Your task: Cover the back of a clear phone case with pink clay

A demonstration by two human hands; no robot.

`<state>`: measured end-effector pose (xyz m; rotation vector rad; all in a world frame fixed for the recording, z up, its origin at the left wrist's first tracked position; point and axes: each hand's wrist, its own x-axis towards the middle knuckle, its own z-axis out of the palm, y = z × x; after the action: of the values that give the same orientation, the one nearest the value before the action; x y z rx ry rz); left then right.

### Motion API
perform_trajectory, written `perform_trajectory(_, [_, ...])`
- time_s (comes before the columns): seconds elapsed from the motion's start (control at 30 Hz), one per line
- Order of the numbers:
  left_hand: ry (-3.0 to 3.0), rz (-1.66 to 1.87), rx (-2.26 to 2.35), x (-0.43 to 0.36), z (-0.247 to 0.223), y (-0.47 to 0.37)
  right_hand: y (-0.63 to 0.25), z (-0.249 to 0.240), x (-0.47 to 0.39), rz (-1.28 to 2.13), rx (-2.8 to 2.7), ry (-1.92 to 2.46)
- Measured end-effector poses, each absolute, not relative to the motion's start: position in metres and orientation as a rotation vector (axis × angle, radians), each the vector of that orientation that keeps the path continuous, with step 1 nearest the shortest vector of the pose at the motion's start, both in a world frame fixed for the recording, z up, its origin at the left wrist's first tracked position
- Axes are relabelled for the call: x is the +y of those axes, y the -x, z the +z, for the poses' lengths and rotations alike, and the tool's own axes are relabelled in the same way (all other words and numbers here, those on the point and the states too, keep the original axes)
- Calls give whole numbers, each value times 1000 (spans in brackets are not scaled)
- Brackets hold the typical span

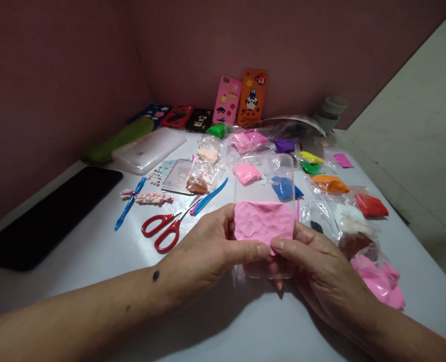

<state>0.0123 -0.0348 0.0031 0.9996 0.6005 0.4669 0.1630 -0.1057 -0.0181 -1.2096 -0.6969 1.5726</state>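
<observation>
Between my hands is a clear phone case, held upright above the table. A flattened sheet of pink clay covers its middle, with a dimpled surface. My left hand grips the case's left side, its thumb lying on the clay's lower edge. From the right, my right hand grips the other side, thumb tip pressed on the clay close to the left thumb. Fingers of both hands are mostly hidden behind the case. Bags of pink clay and blue clay show through its bare upper part.
Red-handled scissors, a blue modelling tool and a blue plastic knife lie left. Bagged clay, including orange and red, spreads right. Decorated cases lean on the wall. A dark phone-like slab lies far left.
</observation>
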Motion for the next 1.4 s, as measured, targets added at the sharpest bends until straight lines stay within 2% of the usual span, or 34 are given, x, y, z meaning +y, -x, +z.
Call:
perform_trajectory(0.53, [-930,503,628,-36,0,-12,-169,-17,-101,1638,-825,1119])
perform_trajectory(1.4, [-989,566,645,-35,-1,-9,-173,-22,-105,1503,-915,1183])
